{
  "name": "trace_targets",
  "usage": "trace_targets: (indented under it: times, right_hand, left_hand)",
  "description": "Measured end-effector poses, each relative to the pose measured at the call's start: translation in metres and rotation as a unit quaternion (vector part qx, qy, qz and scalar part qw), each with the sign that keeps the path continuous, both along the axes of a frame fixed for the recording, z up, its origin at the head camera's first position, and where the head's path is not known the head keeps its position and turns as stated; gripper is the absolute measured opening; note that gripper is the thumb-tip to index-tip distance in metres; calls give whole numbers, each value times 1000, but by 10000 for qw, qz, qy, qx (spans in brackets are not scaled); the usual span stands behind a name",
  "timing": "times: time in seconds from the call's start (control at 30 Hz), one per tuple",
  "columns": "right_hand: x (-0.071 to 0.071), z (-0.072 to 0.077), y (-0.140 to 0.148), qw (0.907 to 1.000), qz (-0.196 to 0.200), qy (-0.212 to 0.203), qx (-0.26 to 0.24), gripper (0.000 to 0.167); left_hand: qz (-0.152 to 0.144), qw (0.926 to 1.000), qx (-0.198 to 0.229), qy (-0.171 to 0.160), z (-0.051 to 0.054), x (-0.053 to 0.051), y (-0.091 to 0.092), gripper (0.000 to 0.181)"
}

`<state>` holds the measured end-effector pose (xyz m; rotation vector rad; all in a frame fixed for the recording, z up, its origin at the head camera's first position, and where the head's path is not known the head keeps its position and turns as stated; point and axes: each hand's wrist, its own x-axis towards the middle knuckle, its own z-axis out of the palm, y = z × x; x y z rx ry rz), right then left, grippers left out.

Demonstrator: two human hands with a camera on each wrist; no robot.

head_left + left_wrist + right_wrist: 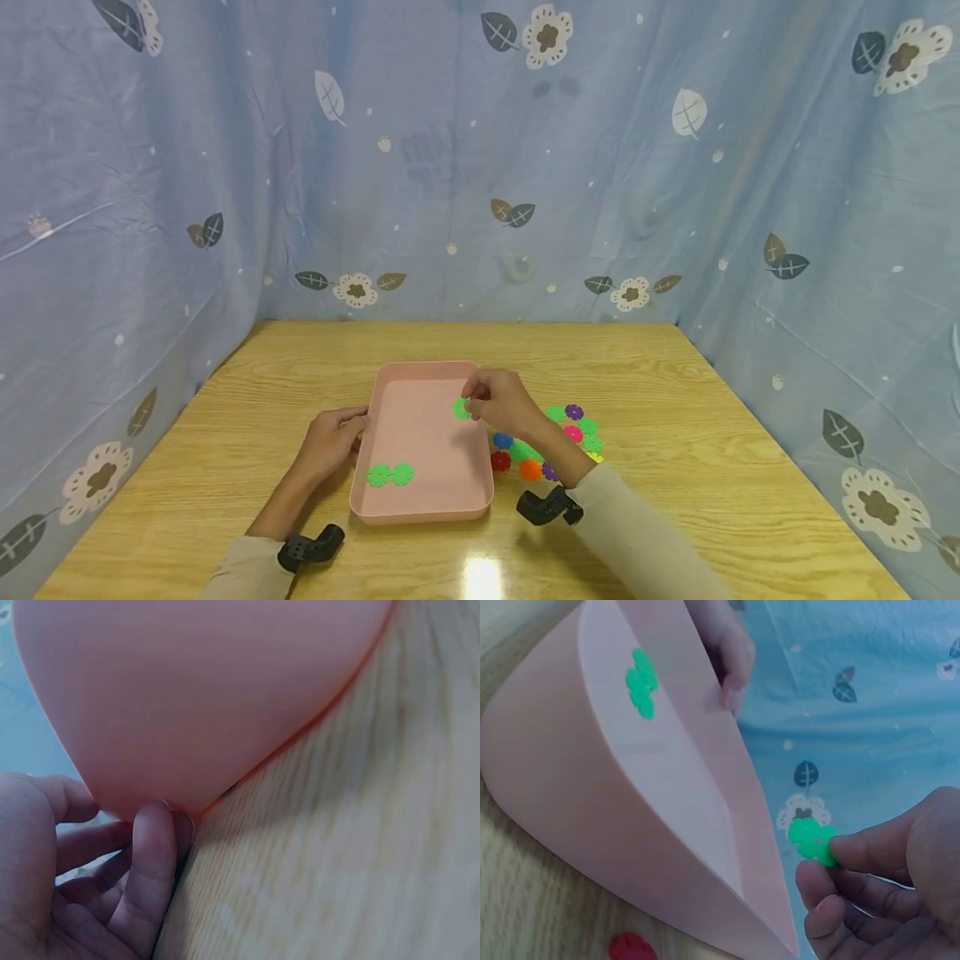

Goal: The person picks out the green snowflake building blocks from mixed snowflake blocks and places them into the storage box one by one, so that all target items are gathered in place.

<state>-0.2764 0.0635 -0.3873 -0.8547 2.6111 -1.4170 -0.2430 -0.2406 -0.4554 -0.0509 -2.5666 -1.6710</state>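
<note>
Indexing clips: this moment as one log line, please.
left hand: holds pink tray; right hand: pinches green piece; inside: two green pieces

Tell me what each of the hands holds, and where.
Right hand: a green flower piece, pinched by its edge. Left hand: the pink tray, held at its left side.

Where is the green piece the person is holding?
In the head view, the held green piece is pinched in the right hand, seemingly above the pink tray's far right part; a green pair lies near the tray's lower left corner.
</note>
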Motion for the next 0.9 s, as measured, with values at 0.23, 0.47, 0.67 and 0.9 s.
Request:
trace_targets:
  times: [0.23, 0.47, 0.67, 0.9]
  right_hand:
    - [3, -2, -10, 9999, 97, -31, 118, 10]
    - [5, -6, -22, 9992, 341, -145, 157, 10]
    - [10, -8, -29, 9977, 472, -297, 391, 11]
    - [13, -13, -36, 9966, 524, -303, 564, 14]
  left_hand:
    - [-23, 10000, 11, -12, 1, 0, 0, 41]
    - [-78, 9999, 99, -39, 2, 1, -1, 42]
    - [-72, 9999, 111, -41, 0, 0, -1, 41]
    - [-77, 9999, 89, 6, -1, 0, -1, 40]
